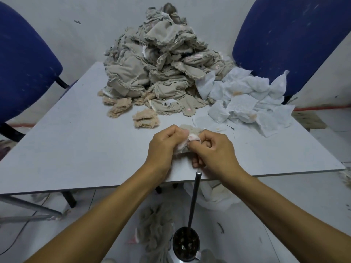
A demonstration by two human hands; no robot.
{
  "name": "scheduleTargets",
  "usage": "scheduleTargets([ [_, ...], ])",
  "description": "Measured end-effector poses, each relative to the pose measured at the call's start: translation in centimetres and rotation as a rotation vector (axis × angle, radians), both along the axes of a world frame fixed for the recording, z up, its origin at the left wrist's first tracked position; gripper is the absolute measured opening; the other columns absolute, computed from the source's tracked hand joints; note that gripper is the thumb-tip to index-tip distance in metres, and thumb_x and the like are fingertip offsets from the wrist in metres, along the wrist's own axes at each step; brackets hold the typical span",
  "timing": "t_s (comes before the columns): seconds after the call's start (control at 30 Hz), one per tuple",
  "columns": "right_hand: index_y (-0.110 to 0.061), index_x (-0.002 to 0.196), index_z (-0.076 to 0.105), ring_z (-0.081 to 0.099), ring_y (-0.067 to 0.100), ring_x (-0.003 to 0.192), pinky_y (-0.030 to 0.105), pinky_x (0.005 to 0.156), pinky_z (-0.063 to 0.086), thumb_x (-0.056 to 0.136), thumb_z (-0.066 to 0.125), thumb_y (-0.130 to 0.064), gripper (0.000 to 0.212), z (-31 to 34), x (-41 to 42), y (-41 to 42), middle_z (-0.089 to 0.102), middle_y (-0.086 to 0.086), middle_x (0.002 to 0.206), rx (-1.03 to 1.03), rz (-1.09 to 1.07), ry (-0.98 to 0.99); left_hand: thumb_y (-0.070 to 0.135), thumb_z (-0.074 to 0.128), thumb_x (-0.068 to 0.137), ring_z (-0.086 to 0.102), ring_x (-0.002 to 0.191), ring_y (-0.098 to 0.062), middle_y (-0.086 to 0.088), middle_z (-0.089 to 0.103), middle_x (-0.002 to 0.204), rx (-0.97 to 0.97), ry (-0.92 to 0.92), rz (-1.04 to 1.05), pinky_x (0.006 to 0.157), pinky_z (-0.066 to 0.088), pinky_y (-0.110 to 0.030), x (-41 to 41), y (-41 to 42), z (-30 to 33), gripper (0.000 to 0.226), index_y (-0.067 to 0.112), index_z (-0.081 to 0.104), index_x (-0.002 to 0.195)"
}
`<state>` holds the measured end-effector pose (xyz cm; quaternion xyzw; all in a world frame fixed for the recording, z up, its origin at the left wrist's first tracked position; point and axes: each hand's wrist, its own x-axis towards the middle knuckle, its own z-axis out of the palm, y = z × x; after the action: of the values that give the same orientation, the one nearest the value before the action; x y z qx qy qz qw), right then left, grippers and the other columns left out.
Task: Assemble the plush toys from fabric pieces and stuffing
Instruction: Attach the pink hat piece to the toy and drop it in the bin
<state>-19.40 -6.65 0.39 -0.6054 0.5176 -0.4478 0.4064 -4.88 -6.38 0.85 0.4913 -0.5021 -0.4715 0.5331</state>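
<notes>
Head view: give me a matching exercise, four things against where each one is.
Things:
1. big heap of grey-beige fabric pieces
2. crumpled white backing sheets
3. upright dark metal rod
4. small stack of tan fuzzy pieces

Places:
A. below the near table edge, between the forearms
B. far middle of the table
C. right side of the table
D. just beyond the hands

Pairs: 1-B, 2-C, 3-A, 4-D

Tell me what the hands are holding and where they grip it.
Both hands, left hand and right hand, pinch one small fabric piece at its near edge, where pale fluff shows between the fingertips.
</notes>
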Motion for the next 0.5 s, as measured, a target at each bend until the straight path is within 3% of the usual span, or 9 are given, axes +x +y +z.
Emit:
scheduleTargets([
  [0.07, -0.019, 0.058, 0.050, 0.065, 0.023, 0.045, 0.035, 0.054, 0.053, 0.079, 0.071, -0.019, 0.029, -0.1, 0.2, 0.0, 0.058, 0.004, 0.044, 0.000, -0.014, 0.014, 0.031, 0.070, 0.078, 0.040, 0.056, -0.017, 0.000, 0.045, 0.052, -0.017, -0.012, -0.014, 0.062, 0.034, -0.032, 0.0, 0.1, -0.1, 0.030, 0.017, 0.053, 0.057],
  [0.17, -0.019, 0.058, 0.051, 0.062, 0.024, 0.044, 0.034, 0.054, 0.051, 0.078, 0.072, -0.019, 0.030, -0.1, 0.0, -0.1, 0.057, 0.005, 0.044, 0.035, 0.028, -0.043, 0.021, 0.074, 0.084, 0.039, 0.055, -0.022, -0.005, 0.047, 0.052, 0.022, -0.007, -0.076, 0.057, 0.034, -0.030, 0.6, 0.0, 0.2, 0.028, 0.014, 0.056, 0.064],
  [0.3, -0.018, 0.058, 0.049, 0.059, 0.026, 0.044, 0.033, 0.051, 0.048, 0.076, 0.074, -0.022, 0.031, 0.1, -0.1, -0.3, 0.055, 0.007, 0.044, 0.090, 0.061, -0.084, 0.014, 0.073, 0.085, 0.040, 0.050, -0.014, -0.002, 0.049, 0.054, 0.121, -0.009, -0.224, 0.047, 0.029, -0.024, 1.6, -0.3, 0.9, 0.024, 0.014, 0.054, 0.071],
  [0.5, -0.012, 0.071, 0.058, 0.066, 0.019, 0.054, 0.032, 0.058, 0.051, 0.077, 0.078, -0.012, 0.021, 0.3, -0.5, -0.3, 0.067, 0.009, 0.055, 0.129, 0.167, -0.012, 0.001, 0.072, 0.084, 0.036, 0.046, -0.013, -0.004, 0.042, 0.050, 0.072, -0.062, -0.151, 0.045, 0.033, -0.022, 1.6, -0.4, 0.6, 0.029, 0.013, 0.053, 0.065],
])
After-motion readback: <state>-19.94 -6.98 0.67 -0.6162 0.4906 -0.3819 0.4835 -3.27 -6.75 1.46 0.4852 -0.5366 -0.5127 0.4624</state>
